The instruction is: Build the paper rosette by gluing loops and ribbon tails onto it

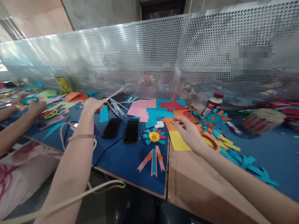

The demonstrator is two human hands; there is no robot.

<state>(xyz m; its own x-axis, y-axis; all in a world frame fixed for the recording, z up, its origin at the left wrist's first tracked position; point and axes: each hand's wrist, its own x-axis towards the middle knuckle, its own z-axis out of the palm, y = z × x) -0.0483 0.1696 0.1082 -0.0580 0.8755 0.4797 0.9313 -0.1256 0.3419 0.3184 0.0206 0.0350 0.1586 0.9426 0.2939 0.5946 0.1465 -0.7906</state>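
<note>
My left hand [93, 105] reaches over the back of the blue table with its fingers closed, beside a bundle of translucent glue sticks [118, 107] and a blue paper piece [103, 114]. What it grips is hidden. Over orange paper [168, 123], my right hand [188, 132] pinches something small that I cannot make out. Left of it lies a paper flower [154, 137] with a yellow centre and blue and pink petals. Below the flower are pink and blue paper ribbon tails [153, 161]. Yellow paper [178, 141] lies under the right hand.
Two dark phones [111, 128] lie mid-table, with a cable. A capped bottle [213, 102], a second flower [213, 117], a tape roll [210, 141] and a clear jar [263, 120] stand or lie right. A perforated metal panel [149, 56] borders the back. Another person's hands [36, 107] work left.
</note>
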